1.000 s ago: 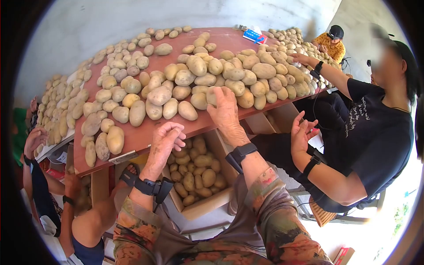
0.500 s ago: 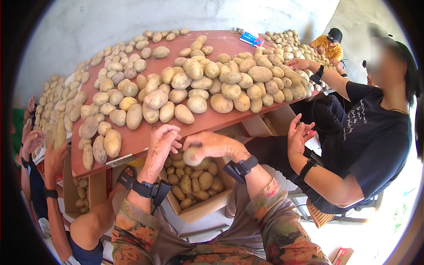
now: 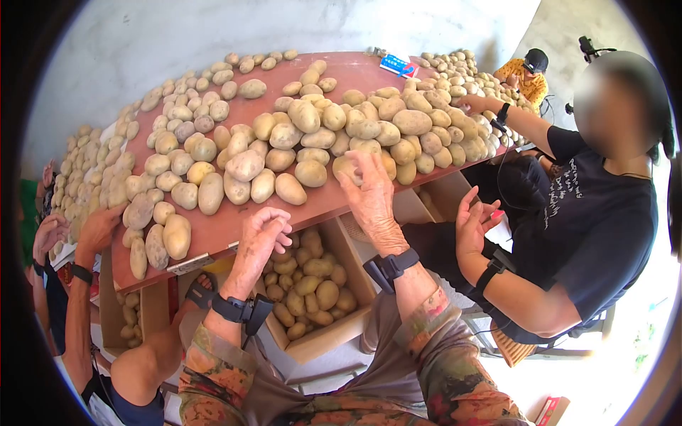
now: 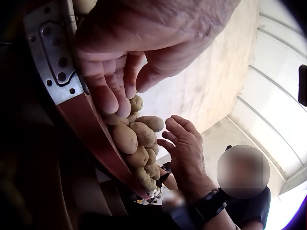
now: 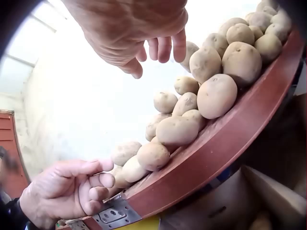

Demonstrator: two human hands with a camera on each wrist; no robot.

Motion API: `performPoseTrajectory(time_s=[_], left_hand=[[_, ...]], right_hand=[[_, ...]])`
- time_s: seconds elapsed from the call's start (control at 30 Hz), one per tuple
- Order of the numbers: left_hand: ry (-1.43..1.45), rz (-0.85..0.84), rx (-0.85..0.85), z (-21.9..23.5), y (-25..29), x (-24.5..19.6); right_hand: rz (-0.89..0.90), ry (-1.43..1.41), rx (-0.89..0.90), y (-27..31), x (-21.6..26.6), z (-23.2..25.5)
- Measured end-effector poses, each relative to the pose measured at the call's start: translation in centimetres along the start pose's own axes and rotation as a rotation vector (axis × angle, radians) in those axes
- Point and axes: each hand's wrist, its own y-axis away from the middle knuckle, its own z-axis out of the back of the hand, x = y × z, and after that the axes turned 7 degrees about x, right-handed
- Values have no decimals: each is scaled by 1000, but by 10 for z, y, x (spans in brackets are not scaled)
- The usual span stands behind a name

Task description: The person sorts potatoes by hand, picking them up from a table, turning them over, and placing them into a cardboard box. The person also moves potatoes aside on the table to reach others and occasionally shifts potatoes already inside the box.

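Many pale brown potatoes [image 3: 310,173] are heaped along the front of a red-brown table [image 3: 234,226]. My right hand [image 3: 371,197] reaches over the table edge, its fingertips right at a potato [image 3: 346,170] at the front of the heap. In the right wrist view, this hand [image 5: 132,33] has its fingers spread downward, with nothing held in them. My left hand [image 3: 261,238] hovers in front of the table edge, fingers loosely bent around nothing. Below and between my hands stands a cardboard box [image 3: 364,273] partly filled with potatoes [image 3: 312,284].
A person in a black shirt [image 3: 590,213] sits at the right, one arm reaching to the heap. Another person's hand [image 3: 99,227] is at the table's left end, above a second box [image 3: 112,305]. A blue-and-white packet [image 3: 398,66] lies at the back.
Half a second ago my right hand carried a potato over the box; now it is back up at the heap without that potato. My left hand has barely moved.
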Motion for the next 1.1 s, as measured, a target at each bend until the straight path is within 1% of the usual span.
performPoseTrajectory(time_s=[0.03, 0.07, 0.17, 0.33, 0.4, 0.5, 0.7, 0.8, 0.9, 0.93, 1.0, 1.1], left_hand=[[-8, -8, -2, -1, 0, -1], [0, -9, -1, -1, 0, -1], [2, -13, 5, 0, -2, 3], [-68, -49, 8, -3, -3, 2], [-86, -26, 18, -5, 0, -3], [-95, -22, 24, -7, -3, -2], [-113, -21, 17, -11, -9, 5], [-114, -18, 26, -14, -11, 3], [-123, 21, 52, -14, -13, 4], [-119, 15, 50, -14, -13, 4], [-115, -1, 47, -14, -11, 3], [-98, -18, 31, -13, -9, 1]], right_hand=[[26, 33, -67, -3, 0, 2], [40, 23, -72, -7, 0, 7], [133, 219, -205, -25, -3, 12], [52, 315, -177, -53, -20, 17], [44, 299, -155, -61, -30, 12], [24, 373, -185, -66, -40, -1], [35, 537, -42, -75, -53, -6], [84, 406, -61, -74, -59, -2], [198, 304, -190, -72, -56, 2], [188, 206, -196, -69, -53, 5], [168, 7, -211, -66, -29, 16], [-48, -431, 159, -51, -6, 27]])
